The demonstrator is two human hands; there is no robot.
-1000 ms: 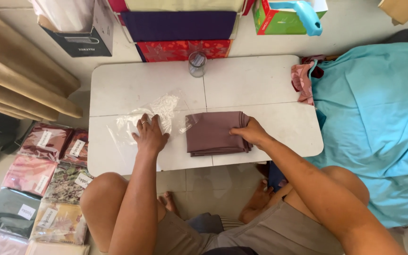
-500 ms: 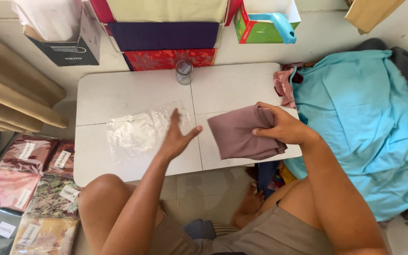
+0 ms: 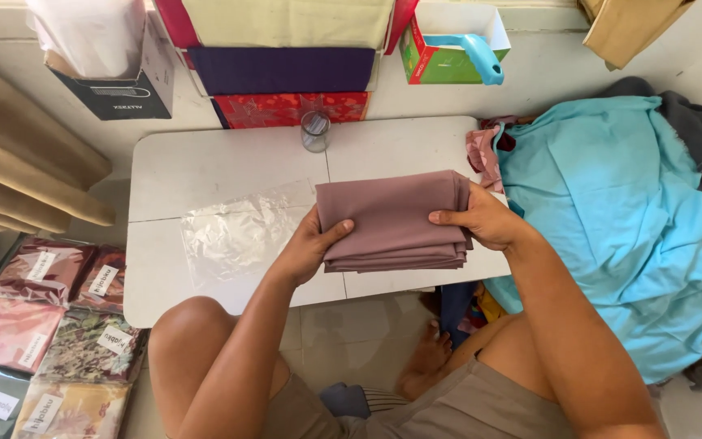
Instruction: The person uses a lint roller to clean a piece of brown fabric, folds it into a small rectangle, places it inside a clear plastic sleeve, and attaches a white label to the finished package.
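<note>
A folded mauve-brown cloth (image 3: 392,219) is held just above the low white table (image 3: 205,167). My left hand (image 3: 312,244) grips its left edge, thumb on top. At the cloth's right edge my right hand (image 3: 481,219) holds on, fingers over the top. A clear plastic bag (image 3: 241,232) lies flat on the table to the left of the cloth, with neither hand on it.
A small glass jar (image 3: 315,131) stands at the table's back edge. Stacked folded fabrics (image 3: 286,69) and a green box (image 3: 448,49) lie behind. A light blue cloth heap (image 3: 611,211) fills the right. Bagged fabrics (image 3: 42,325) lie on the floor at left.
My left hand left the plastic bag and moved right to take the cloth's left edge. The cloth has been lifted off the table between both hands.
</note>
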